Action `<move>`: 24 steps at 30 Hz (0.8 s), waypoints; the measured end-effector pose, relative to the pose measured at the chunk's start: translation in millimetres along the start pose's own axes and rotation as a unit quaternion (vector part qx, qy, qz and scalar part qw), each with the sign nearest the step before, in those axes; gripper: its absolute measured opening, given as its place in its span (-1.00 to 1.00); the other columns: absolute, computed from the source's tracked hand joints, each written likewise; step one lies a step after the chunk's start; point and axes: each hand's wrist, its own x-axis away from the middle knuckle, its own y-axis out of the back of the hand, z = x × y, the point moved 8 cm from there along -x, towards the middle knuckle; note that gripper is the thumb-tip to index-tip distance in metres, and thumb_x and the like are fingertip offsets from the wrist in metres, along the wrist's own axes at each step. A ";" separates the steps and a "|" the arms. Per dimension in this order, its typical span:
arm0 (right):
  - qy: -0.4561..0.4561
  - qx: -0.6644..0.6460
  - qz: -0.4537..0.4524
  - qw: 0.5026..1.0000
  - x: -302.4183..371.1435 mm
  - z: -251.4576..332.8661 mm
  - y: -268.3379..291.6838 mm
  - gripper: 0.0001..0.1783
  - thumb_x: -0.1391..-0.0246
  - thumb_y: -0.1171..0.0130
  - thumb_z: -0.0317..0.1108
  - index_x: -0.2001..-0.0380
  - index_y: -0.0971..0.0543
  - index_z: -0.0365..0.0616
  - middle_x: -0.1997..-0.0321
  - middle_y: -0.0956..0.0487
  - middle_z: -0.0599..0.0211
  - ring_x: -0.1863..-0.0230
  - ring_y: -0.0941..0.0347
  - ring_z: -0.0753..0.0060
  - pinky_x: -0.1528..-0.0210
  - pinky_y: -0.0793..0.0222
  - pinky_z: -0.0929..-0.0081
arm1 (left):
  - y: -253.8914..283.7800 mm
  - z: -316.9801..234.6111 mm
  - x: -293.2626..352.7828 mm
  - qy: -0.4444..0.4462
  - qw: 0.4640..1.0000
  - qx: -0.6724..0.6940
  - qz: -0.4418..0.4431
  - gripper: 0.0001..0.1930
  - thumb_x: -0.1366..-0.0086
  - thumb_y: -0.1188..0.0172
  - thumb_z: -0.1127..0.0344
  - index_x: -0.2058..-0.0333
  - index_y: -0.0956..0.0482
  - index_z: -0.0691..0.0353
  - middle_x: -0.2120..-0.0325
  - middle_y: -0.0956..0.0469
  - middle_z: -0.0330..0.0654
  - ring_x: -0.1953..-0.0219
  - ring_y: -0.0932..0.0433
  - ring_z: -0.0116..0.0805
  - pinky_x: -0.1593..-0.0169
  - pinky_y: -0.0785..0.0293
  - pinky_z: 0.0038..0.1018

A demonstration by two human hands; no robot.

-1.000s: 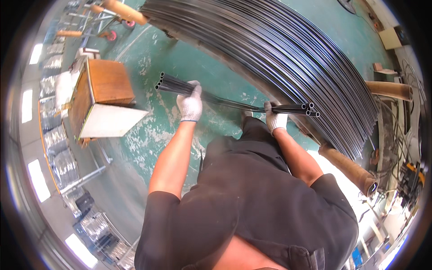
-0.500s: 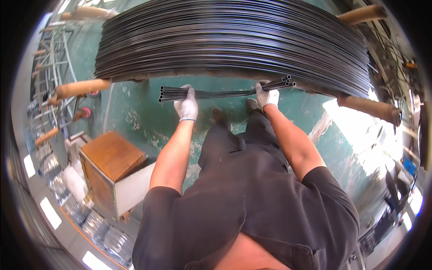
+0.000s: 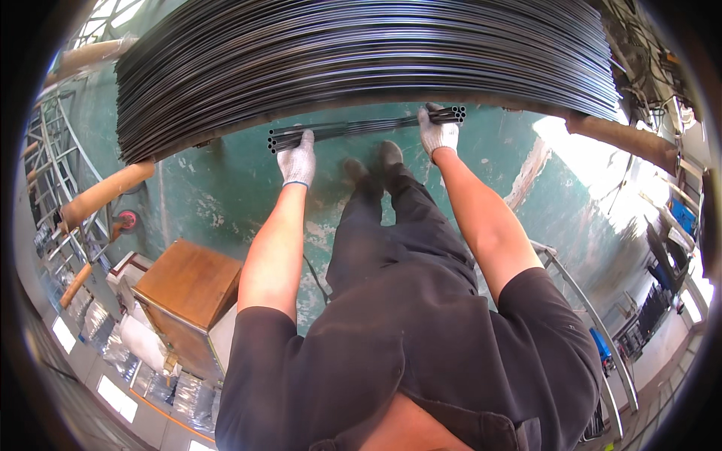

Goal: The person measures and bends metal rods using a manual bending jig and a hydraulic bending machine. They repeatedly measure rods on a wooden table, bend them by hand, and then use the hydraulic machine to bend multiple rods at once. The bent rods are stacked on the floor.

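Tubes [image 3: 331,131]: holding them in left hand [image 3: 296,161] near one end and in right hand [image 3: 438,135] near the other, standing on green floor [image 3: 226,180] near the big pile [image 3: 361,60].

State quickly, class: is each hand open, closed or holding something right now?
Left hand: closed around the bundle of dark tubes, near its left end.
Right hand: closed around the same bundle, near its right end.

Brown cabinet [image 3: 188,278], worn green floor [image 3: 241,184]

Black hollow tubes [image 3: 366,126], bundled, held crosswise, round ends open
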 end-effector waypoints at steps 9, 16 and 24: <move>-0.055 0.064 0.003 0.996 0.0 0.0 23.2 -0.53 -0.20 -0.39 0.06 0.00 -0.73 -0.04 0.12 -0.80 0.13 0.04 -0.72 -0.10 -0.08 -0.59 0.06 | -0.7 -10.6 -15.6 0.014 0.999 -0.019 -0.045 -0.58 -0.39 -0.39 0.09 -0.04 -0.70 0.30 0.11 -0.79 0.01 0.00 -0.74 -0.07 -0.15 -0.57 -0.23; -0.025 0.049 0.015 0.998 9.4 5.2 29.6 -0.57 -0.23 -0.35 0.05 0.04 -0.69 -0.04 0.15 -0.78 0.03 0.01 -0.70 -0.12 -0.07 -0.58 0.07 | 12.1 -15.5 -1.3 0.015 0.995 -0.073 -0.059 -0.60 -0.39 -0.36 0.12 -0.04 -0.69 0.29 0.12 -0.77 0.04 0.07 -0.75 -0.10 -0.09 -0.61 -0.25; 0.149 -0.001 0.094 0.984 47.5 138.2 122.7 -0.53 -0.19 -0.46 0.15 0.44 -0.73 -0.06 0.44 -0.75 0.22 0.36 -0.73 0.11 0.25 -0.60 0.27 | 104.4 -63.3 62.2 -0.018 0.977 0.191 -0.090 -0.89 -0.38 -0.30 0.54 0.16 -0.67 0.23 0.34 -0.59 -0.37 0.29 -0.53 -0.60 0.16 -0.50 -0.57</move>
